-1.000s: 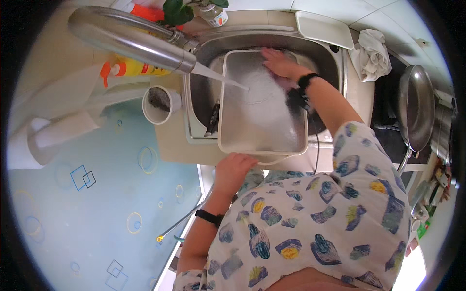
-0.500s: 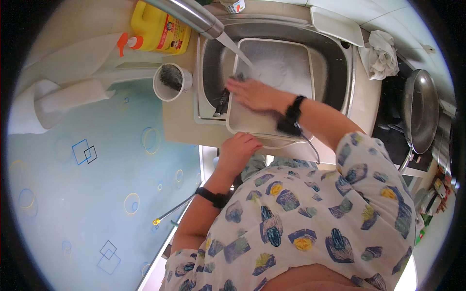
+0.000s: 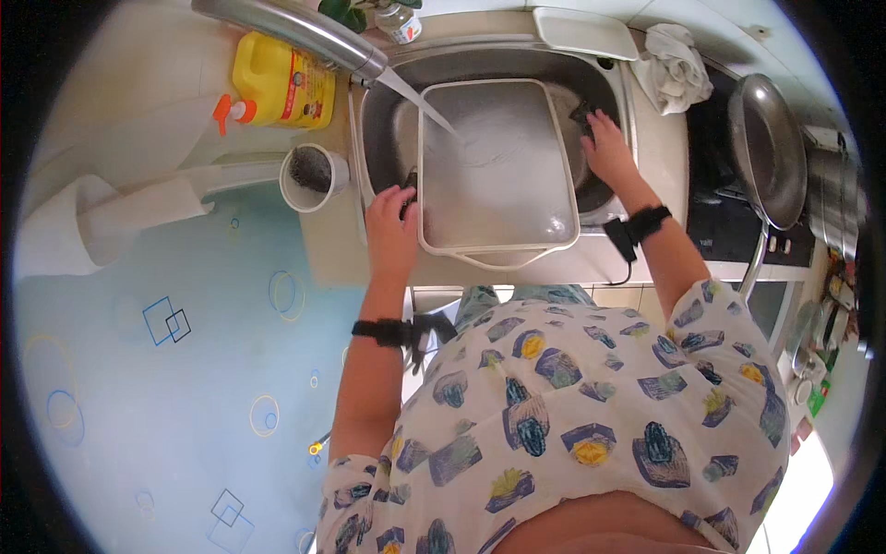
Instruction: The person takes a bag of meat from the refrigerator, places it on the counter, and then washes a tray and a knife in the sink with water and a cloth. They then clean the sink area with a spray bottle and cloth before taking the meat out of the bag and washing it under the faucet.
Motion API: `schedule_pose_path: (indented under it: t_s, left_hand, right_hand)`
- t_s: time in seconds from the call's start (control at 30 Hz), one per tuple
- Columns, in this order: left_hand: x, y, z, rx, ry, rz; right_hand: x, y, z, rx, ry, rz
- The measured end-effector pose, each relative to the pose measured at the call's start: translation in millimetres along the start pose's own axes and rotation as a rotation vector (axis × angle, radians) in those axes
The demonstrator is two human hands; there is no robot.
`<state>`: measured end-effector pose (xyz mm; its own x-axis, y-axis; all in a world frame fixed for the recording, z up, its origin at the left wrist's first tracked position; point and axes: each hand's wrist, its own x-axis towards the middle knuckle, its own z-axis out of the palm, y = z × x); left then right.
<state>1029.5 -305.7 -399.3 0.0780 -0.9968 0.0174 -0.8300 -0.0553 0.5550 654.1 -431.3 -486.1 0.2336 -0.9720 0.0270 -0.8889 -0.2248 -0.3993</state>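
Note:
My left hand [image 3: 392,226] is open, fingers curled and apart, beside the left edge of a pale-rimmed metal tray [image 3: 494,175] with a handle along its front. Under those fingertips is a dark, narrow object [image 3: 410,185], partly hidden. My right hand [image 3: 609,148] is open at the tray's right, inside the sink, its fingertips at a small dark item [image 3: 580,113] that I cannot make out. The tray lies over the steel sink [image 3: 374,125], and the tap [image 3: 351,51] pours water onto it.
At left stand a yellow pump jug [image 3: 281,78] and a white cup [image 3: 314,180] holding a dark scrubber. A white tray [image 3: 581,32], crumpled cloth [image 3: 674,69], plant and jar sit behind. A frying pan [image 3: 766,152] rests on the black hob at right.
My right hand has left the tray's surface for its right side. My left hand has moved from the front handle up to the left edge.

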Motion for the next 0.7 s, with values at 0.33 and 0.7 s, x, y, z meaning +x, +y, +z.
schedule_pose_path:
  t_s: [0.33,0.7]
  left_hand:
    - [158.3,-14.4,25.9,-1.166,-0.07,-0.445]
    - [190.2,38.4,37.6,-1.056,0.185,-0.743]
  right_hand:
    - [-92.9,-43.5,-90.0,0.431,-0.082,0.445]
    - [94.3,171.9,-170.3,-0.156,0.476,0.043]
